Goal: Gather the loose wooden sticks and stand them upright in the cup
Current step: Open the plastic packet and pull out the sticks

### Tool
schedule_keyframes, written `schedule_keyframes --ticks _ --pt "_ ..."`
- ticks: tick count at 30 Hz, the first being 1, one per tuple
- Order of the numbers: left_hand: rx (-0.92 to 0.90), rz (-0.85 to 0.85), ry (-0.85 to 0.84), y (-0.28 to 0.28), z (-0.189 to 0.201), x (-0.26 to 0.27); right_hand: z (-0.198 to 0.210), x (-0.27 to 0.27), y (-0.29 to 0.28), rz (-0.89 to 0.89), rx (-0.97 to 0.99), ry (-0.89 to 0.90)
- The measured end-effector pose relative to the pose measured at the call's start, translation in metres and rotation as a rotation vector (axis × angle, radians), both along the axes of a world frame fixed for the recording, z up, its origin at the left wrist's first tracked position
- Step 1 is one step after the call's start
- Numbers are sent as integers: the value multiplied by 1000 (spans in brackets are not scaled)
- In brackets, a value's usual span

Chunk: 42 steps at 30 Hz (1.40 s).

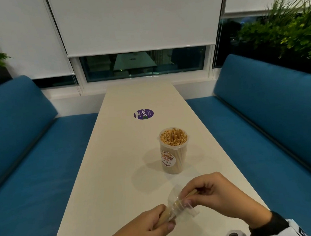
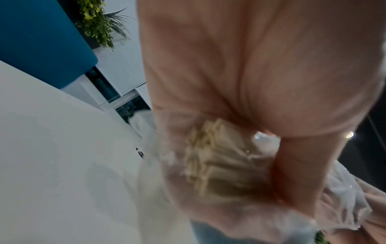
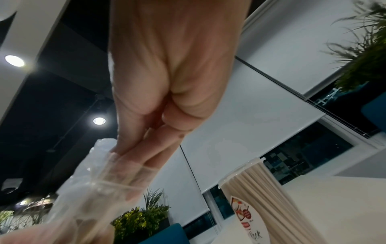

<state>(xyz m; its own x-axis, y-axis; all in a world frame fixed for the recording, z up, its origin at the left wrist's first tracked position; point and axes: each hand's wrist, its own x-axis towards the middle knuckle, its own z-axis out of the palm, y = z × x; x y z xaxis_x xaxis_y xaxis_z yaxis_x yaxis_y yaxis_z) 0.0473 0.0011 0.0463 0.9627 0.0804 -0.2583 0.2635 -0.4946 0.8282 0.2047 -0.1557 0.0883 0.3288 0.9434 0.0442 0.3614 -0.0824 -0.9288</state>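
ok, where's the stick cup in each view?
Head: the cup stands mid-table, just beyond both hands, packed with upright sticks.
Left wrist: not in it; the palm and the bagged stick bundle fill the picture.
Right wrist: bottom right, label facing the camera.
Shared landmark: the clear plastic wrap round the bundle.

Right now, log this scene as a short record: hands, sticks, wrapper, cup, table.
left hand: grips one end of the stick bundle
right hand: pinches the wrapper at the bundle's other end
sticks: one bundle, held above the table, lying slanted, partly inside the wrapper
wrapper: clear plastic, crumpled, around the bundle
cup: clear, labelled, upright on the table beyond the hands, packed with upright sticks, no lid on it
table: white, with a round purple sticker farther away
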Motion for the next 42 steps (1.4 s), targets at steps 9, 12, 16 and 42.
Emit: schedule_keyframes --ticks 9,12,16,42 --pt "-64 -54 26 0 -8 1 -4 -4 4 68 -32 -204" --pt "-83 -23 7 -3 -7 1 -7 -5 6 26 -15 -202" --pt "-136 14 -9 -2 -6 0 -6 1 4 8 -25 -143" --pt "259 221 135 -7 14 11 5 39 -23 -367 52 199"
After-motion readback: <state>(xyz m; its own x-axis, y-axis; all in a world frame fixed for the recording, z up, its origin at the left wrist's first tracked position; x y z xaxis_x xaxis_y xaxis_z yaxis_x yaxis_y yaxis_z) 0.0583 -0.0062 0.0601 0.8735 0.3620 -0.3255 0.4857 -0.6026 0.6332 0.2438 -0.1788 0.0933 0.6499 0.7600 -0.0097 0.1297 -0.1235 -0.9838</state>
